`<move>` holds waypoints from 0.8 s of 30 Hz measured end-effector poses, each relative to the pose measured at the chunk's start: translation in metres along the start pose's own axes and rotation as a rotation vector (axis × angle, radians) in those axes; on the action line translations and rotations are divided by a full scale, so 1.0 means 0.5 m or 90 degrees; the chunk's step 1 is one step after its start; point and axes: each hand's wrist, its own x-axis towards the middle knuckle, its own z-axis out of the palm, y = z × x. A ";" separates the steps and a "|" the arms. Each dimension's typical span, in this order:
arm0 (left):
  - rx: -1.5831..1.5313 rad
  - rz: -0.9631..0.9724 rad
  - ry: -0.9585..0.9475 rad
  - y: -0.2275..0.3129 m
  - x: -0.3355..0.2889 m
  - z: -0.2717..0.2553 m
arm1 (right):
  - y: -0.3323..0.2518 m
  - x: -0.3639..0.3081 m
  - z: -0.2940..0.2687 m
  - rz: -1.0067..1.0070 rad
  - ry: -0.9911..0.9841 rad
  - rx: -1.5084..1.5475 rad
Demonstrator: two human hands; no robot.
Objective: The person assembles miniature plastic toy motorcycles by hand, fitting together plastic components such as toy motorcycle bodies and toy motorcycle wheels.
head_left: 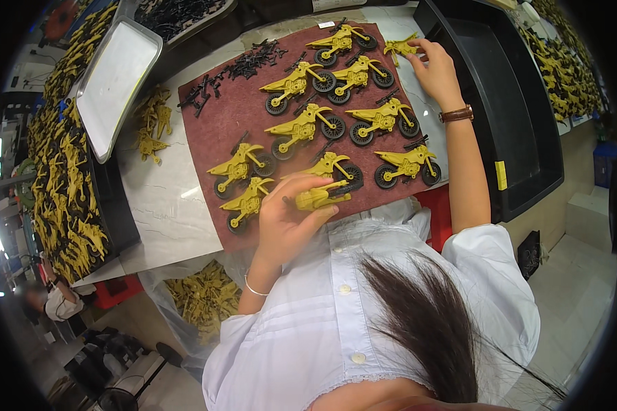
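My left hand is closed round a yellow toy motorcycle, tilted, near the front edge of a dark red mat. My fingers hide part of it. At the far right corner of the mat, my right hand pinches a yellow toy motorcycle body, on which no wheels show. Several yellow toy motorcycles with black wheels, such as this one, are spread over the mat between my hands. At the mat's far left lies a pile of small black parts.
A black tray with a yellow block inside borders the right side. To the left are loose yellow bodies, a tilted white tray and heaps of yellow parts. A bag of yellow pieces sits below the table.
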 end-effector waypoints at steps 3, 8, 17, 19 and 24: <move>-0.021 -0.022 0.030 -0.003 -0.006 -0.005 | -0.014 0.003 0.008 -0.033 -0.041 -0.018; -0.024 0.033 0.085 -0.002 -0.014 -0.014 | 0.011 -0.003 0.027 -0.091 -0.080 -0.050; 0.042 0.165 0.259 -0.011 -0.044 -0.077 | -0.148 0.006 0.002 -0.192 -0.108 0.010; -0.002 0.187 0.262 -0.007 -0.051 -0.082 | -0.274 -0.040 -0.028 -0.112 -0.300 0.312; 0.018 0.172 0.329 -0.027 -0.100 -0.074 | -0.458 -0.199 -0.014 -0.266 -0.667 0.574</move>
